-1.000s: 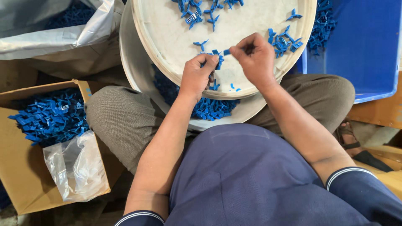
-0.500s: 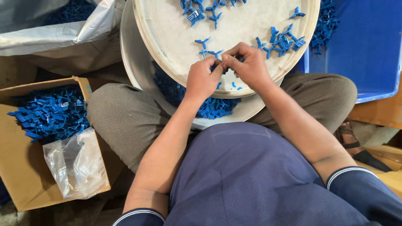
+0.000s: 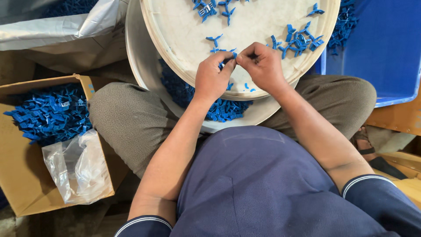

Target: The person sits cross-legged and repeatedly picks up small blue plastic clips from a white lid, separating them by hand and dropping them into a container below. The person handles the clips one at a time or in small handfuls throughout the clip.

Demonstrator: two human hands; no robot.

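Note:
My left hand (image 3: 212, 77) and my right hand (image 3: 262, 66) meet fingertip to fingertip over the near edge of a round cream tray (image 3: 175, 39). Between the pinched fingers of both hands sits a small blue plastic piece (image 3: 233, 58), mostly hidden. Loose blue plastic pieces (image 3: 298, 41) lie scattered on the tray to the right of my right hand, and a few more (image 3: 210, 9) lie near its far edge. Under the tray a white basin (image 3: 136, 70) holds a pile of the same blue pieces (image 3: 223, 109).
A cardboard box (image 3: 22, 175) at the left holds many blue pieces (image 3: 48, 114) and a crumpled clear plastic bag (image 3: 76, 169). A blue plastic crate (image 3: 386, 48) stands at the right. Grey plastic sheeting (image 3: 57, 28) lies at the upper left. My crossed legs support the basin.
My two hands have come together from slightly apart. Both now pinch the same small blue piece at the tray's near edge.

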